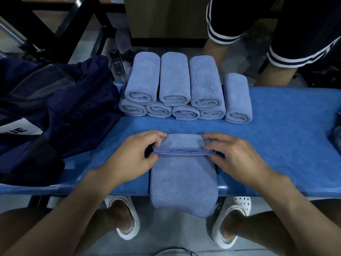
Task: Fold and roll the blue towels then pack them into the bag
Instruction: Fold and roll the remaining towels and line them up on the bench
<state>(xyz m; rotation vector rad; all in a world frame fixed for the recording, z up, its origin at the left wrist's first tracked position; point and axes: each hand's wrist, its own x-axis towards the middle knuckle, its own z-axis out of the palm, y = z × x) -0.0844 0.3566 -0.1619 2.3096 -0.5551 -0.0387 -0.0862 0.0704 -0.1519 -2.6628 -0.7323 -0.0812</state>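
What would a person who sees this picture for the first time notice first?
Probably the stack of rolled blue towels at the far middle of the blue table. Next, the left hand and right hand pinching the folded end of a flat towel that hangs over the near edge.

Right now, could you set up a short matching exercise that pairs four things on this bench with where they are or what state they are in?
Things:
1. Rolled towels
2. Bag
3. Flat towel
4. Single roll

Places or states:
A. Hangs over the near edge, held by both hands
B. Stacked in two layers at the far edge
C. Lies at the left end
D. Alone, right of the stack

Pairs: 1-B, 2-C, 3-A, 4-D
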